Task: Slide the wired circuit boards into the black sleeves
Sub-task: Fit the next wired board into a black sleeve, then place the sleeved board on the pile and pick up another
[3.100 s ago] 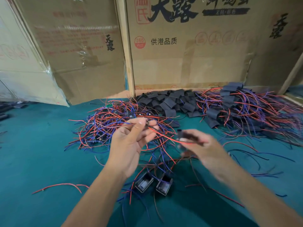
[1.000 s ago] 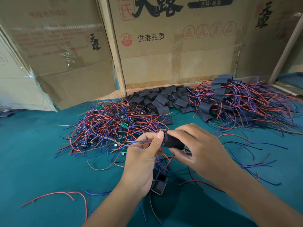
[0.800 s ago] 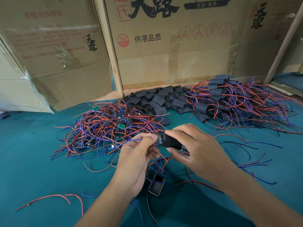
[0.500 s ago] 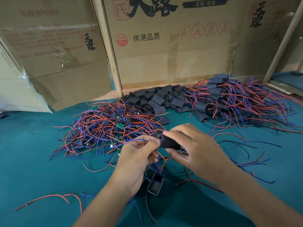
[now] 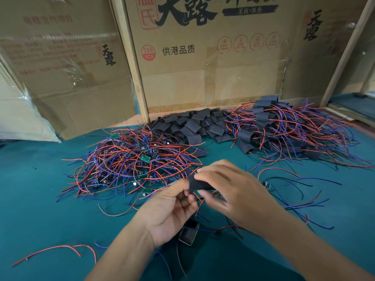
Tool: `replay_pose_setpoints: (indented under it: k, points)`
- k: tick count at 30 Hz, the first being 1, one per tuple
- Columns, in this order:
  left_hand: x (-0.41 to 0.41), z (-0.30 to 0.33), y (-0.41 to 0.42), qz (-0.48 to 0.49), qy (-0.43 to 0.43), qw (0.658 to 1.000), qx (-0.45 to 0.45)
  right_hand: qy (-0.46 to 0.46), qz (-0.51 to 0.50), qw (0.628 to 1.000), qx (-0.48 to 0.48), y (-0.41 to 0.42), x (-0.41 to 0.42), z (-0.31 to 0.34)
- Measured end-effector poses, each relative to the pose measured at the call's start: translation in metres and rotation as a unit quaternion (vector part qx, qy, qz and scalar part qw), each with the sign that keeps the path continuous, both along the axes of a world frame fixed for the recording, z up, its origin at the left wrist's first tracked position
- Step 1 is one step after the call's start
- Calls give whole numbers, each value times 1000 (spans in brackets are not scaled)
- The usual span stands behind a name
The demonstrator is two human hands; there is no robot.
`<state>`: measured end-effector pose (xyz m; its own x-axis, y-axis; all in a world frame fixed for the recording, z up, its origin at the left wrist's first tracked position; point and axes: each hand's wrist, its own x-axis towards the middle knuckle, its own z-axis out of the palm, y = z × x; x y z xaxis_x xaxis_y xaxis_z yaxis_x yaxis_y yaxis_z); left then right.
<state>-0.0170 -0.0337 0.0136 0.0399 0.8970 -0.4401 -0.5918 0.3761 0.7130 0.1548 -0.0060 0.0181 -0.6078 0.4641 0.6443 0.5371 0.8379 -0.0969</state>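
Observation:
My right hand (image 5: 233, 191) pinches a black sleeve (image 5: 197, 183) between thumb and fingers above the green table. My left hand (image 5: 169, 209) meets the sleeve's left end with curled fingers and holds red and blue wires that run from it; the board itself is hidden inside the sleeve or behind my fingers. A heap of bare wired circuit boards (image 5: 132, 165) lies left of centre. A pile of empty black sleeves (image 5: 192, 126) sits at the back. Sleeved boards with wires (image 5: 284, 130) are heaped at the right.
Cardboard boxes (image 5: 203, 57) wall off the back of the green table (image 5: 36, 209). A small black open housing (image 5: 188, 234) lies under my left wrist. Loose red and blue wires (image 5: 60, 250) lie front left, and more loose wires (image 5: 300, 191) lie right of my hands.
Three seconds ago my hands were apart, the left holding wires. They have since come together, and the sleeve now sits tight against my left fingertips.

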Motion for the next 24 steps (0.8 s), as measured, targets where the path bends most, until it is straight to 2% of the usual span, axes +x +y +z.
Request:
replay_pose_setpoints:
  k: [12,17,20,24]
  points:
    - [2,-1,0,23,-29,998,51,-32,-34,998,32,0,-2,2]
    - [-3,1,-1,-37,-35,993,105,13,-54,995,81,14,5,2]
    - [-6,-2,3,-21,-3,994,109,11,-111,990,80,48,24,15]
    - [-6,-5,5,15,22,992,120,-56,-238,969,42,120,54,51]
